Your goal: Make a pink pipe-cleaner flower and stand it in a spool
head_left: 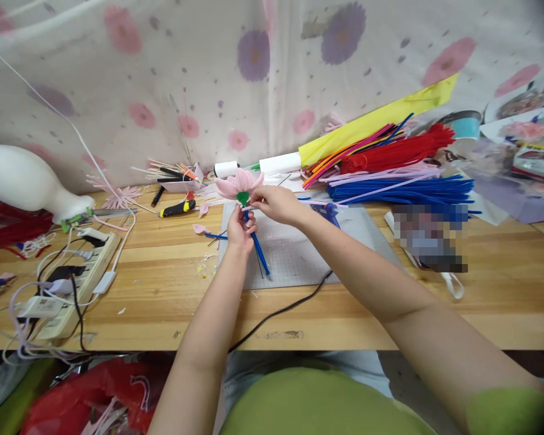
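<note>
L hand [242, 229] is gripping the pink flower [237, 183] by its blue stems [262, 258] over the grey mat [294, 266], bloom up, prob. to keep it steady, while R hand [275, 204] is sitting right by the green base [243, 198], can't tell if clamped on anything.

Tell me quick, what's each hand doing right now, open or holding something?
Left hand: closed, holding the blue stems below the pink flower.
Right hand: closed beside the green base; what it pinches cannot be told.
</note>
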`<state>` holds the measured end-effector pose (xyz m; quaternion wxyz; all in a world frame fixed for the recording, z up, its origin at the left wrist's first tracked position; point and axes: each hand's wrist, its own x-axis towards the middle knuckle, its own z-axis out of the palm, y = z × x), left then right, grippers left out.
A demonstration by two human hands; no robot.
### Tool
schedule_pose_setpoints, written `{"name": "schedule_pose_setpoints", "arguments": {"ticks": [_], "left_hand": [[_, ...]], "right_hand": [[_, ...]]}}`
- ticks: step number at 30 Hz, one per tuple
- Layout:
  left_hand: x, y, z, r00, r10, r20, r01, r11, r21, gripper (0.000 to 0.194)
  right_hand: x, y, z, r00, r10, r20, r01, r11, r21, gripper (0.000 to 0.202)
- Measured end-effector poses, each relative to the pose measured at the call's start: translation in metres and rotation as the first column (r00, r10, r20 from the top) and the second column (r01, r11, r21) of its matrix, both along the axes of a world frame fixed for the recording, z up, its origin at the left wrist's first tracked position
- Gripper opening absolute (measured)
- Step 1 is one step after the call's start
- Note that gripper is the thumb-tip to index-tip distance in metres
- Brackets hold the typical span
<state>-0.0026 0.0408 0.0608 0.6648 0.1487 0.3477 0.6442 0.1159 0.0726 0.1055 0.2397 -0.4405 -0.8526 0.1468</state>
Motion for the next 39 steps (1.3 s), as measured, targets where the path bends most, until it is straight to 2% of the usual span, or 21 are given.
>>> {"name": "schedule_pose_setpoints", "arguments": {"ticks": [6,12,15,19,23,26,29,31,36,37,39], "left_hand": [[0.005,-0.002,0.001,0.995,0.0,-0.103,0.001,1.0,0.007,0.025],[0.01,-0.004,-0.001,0.985,0.034,-0.167,-0.029,0.999,0.033,0.016],[0.008,-0.002,0.0,0.993,0.042,-0.107,-0.041,0.999,0.01,0.015],[0.002,0.0,0.002,0.999,0.028,0.029,-0.027,0.999,-0.03,0.022],[-0.003,-0.002,0.004,0.999,0.006,0.053,-0.004,0.999,-0.048,0.023],[-0.004,-0.004,0.004,0.997,-0.001,0.077,0.003,1.0,-0.015,0.024],[-0.007,-0.003,0.003,0.995,0.004,0.099,-0.007,0.999,0.031,0.027],[-0.009,-0.003,0.002,0.993,0.0,0.114,-0.006,0.999,0.05,0.027],[-0.014,-0.001,0.001,0.984,0.001,0.181,-0.005,1.0,0.021,0.028],[-0.014,0.0,0.002,0.982,0.014,0.188,-0.016,1.0,0.007,0.029],[-0.014,0.001,0.004,0.983,0.039,0.181,-0.04,0.999,0.002,0.029]], "right_hand": [[0.006,0.005,0.01,0.994,0.076,0.083,-0.078,0.997,0.017,0.018],[0.0,0.006,0.008,0.996,0.025,0.085,-0.028,0.999,0.039,0.016],[-0.002,0.006,0.005,0.997,0.009,0.077,-0.012,0.999,0.036,0.016],[-0.003,0.004,0.003,0.997,-0.025,0.066,0.023,0.999,0.034,0.017],[-0.004,0.002,0.001,0.995,-0.049,0.081,0.045,0.998,0.044,0.019],[-0.007,0.003,-0.003,0.994,-0.081,0.067,0.078,0.996,0.047,0.02],[-0.013,0.005,-0.01,0.993,-0.114,0.005,0.114,0.993,-0.002,0.019],[-0.018,0.008,-0.017,0.99,-0.122,-0.07,0.115,0.989,-0.087,0.017],[-0.028,0.014,-0.038,0.942,-0.099,-0.321,-0.027,0.93,-0.366,0.015],[-0.028,0.013,-0.04,0.926,-0.123,-0.356,-0.019,0.929,-0.37,0.015],[-0.026,0.008,-0.039,0.888,-0.198,-0.416,0.079,0.955,-0.286,0.015]]}}
